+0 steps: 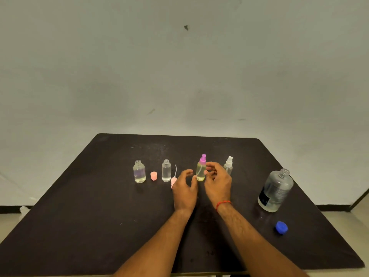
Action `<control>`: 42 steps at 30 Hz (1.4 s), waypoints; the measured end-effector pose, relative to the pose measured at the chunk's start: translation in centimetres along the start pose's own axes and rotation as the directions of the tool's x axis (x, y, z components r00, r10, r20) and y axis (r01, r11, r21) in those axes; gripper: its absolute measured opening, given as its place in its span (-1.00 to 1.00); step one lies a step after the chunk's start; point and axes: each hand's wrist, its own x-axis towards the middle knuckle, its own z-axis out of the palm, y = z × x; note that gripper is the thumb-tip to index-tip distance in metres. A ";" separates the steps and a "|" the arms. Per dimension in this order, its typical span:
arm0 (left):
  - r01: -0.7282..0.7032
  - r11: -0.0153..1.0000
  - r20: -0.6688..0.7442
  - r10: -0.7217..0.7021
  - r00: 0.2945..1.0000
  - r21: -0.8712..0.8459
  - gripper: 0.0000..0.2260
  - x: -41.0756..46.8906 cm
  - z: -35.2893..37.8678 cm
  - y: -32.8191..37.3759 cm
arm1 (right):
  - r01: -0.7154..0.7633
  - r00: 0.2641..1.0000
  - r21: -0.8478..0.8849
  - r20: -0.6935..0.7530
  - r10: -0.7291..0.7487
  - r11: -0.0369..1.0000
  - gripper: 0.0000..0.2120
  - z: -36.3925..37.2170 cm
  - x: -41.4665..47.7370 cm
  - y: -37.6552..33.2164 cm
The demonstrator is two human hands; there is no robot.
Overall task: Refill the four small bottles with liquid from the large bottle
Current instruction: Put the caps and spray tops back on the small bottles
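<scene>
Head view: both hands at yellow bottle (201, 171) with purple sprayer (203, 158). Left hand (185, 191) half-curled beside its base, right hand (218, 184) loosely cupping its side; firm grip unclear. Large bottle (276, 190) uncapped, right of hands. Likely step: unscrewing sprayer. Next: steady base, twist top.

The tabletop (99, 196) is covered in a dark, matt, cloth-like surface, lightly speckled. The large bottle (276, 191) is seen as clear, glossy plastic, and its blue cap (281, 227) as smooth plastic. The small bottles (139, 173) appear transparent and shiny; glass or plastic cannot be told.
</scene>
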 end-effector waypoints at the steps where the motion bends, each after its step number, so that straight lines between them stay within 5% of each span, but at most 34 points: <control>1: 0.010 1.000 -0.015 -0.011 1.000 -0.014 -0.83 -0.3 -0.5 -0.1 | 0.001 1.000 0.002 0.014 -0.001 1.000 -0.74 0.1 -0.3 0.0; 15: 0.086 0.996 -0.142 -0.087 0.986 -0.007 -0.92 1.3 -10.3 -3.5 | 0.027 0.983 -0.108 0.182 -0.006 0.994 -0.81 5.7 -3.9 -1.9; 27: 0.073 0.988 0.018 -0.076 0.997 0.134 -0.52 3.9 -8.9 -2.8 | 0.036 0.975 -0.350 0.219 0.044 0.936 -0.78 8.6 -3.9 -1.1; 33: 0.068 0.985 0.019 -0.072 0.997 0.160 -0.72 4.8 -8.0 -2.7 | 0.013 0.978 -0.370 0.198 0.065 0.929 -0.80 9.0 -3.4 -1.1; 42: 0.032 0.988 0.045 -0.039 0.998 0.149 -0.72 4.8 -8.0 -3.4 | 0.015 0.999 -0.234 0.037 -0.007 0.972 -0.83 5.6 -2.8 -2.7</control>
